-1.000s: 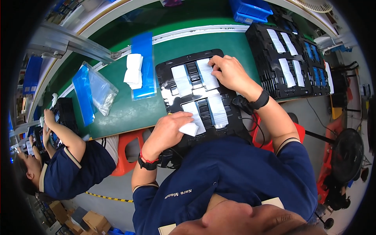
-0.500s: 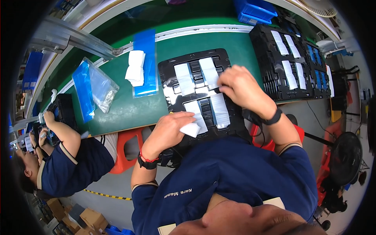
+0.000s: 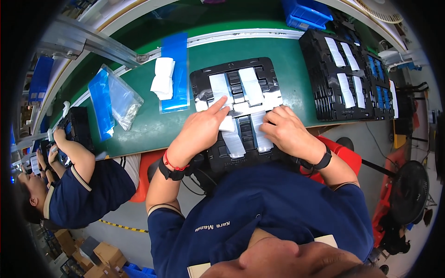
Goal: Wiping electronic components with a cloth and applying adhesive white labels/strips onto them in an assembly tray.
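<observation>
A black moulded plastic tray (image 3: 206, 74) lies at the table's near edge, with four white strips laid in two rows. My left hand (image 3: 197, 127) reaches over its left side, index finger stretched onto the upper left white strip (image 3: 219, 85). A folded white piece (image 3: 227, 124) shows under its other fingers, which seem closed on it. My right hand (image 3: 292, 134) is at the tray's right side, bent fingers on the edge of the lower right white strip (image 3: 259, 125). The upper right strip (image 3: 250, 85) and lower left strip (image 3: 233, 144) lie flat, untouched.
A white stack (image 3: 162, 78) rests on a blue film sheet (image 3: 175, 102). Further left lie a clear plastic bag (image 3: 124, 99) and more blue film (image 3: 99, 104). Stacked black trays (image 3: 324, 88) stand at right, blue bins (image 3: 308, 14) behind. A co-worker (image 3: 92, 194) sits at left.
My left hand has moved up from the lower left strip to the upper left one, carrying the folded white piece. My right hand has come down from the upper right strip to the lower right one.
</observation>
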`<action>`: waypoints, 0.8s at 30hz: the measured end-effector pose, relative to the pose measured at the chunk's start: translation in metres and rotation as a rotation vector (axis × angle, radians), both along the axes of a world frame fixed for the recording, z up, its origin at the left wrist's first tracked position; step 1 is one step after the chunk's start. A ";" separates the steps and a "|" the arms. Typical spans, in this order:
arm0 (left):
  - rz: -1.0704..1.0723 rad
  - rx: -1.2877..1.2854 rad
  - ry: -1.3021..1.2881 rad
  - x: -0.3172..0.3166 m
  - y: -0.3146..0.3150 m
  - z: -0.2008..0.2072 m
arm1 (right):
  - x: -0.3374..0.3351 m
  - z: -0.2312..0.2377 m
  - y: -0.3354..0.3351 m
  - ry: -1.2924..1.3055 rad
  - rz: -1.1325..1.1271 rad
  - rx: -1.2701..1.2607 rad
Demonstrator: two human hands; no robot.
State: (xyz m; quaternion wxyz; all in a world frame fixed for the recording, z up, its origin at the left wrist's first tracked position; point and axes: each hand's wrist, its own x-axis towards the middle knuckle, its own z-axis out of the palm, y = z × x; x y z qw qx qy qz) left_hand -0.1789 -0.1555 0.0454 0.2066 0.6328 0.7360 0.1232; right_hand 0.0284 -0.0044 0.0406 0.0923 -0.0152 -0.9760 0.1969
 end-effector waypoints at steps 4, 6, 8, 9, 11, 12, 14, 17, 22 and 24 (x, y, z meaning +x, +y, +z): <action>-0.040 0.071 -0.049 -0.007 0.000 -0.010 | 0.001 0.002 0.000 0.005 0.001 0.016; 0.019 0.206 -0.146 -0.006 -0.004 -0.004 | 0.002 0.005 0.002 -0.012 0.020 0.008; 0.015 0.231 -0.124 -0.005 -0.014 0.002 | 0.004 0.005 0.004 -0.037 0.017 -0.009; 0.014 0.259 -0.104 -0.001 -0.021 0.006 | 0.005 0.005 0.005 -0.064 0.016 -0.024; -0.055 0.268 -0.107 0.015 -0.035 0.009 | 0.005 0.006 0.003 -0.059 0.017 -0.028; -0.079 0.223 -0.069 0.024 -0.039 0.011 | 0.005 0.006 0.003 -0.055 0.017 -0.028; -0.125 0.180 0.031 0.038 -0.042 0.010 | 0.005 0.003 0.001 -0.034 0.011 -0.012; -0.139 0.191 0.099 0.042 -0.041 0.000 | 0.005 0.002 0.000 -0.005 0.002 -0.003; -0.185 0.175 0.111 0.036 -0.042 -0.007 | 0.007 0.002 -0.002 0.002 -0.008 -0.012; -0.195 0.186 0.109 0.036 -0.044 -0.007 | 0.009 0.002 -0.005 0.006 -0.028 -0.008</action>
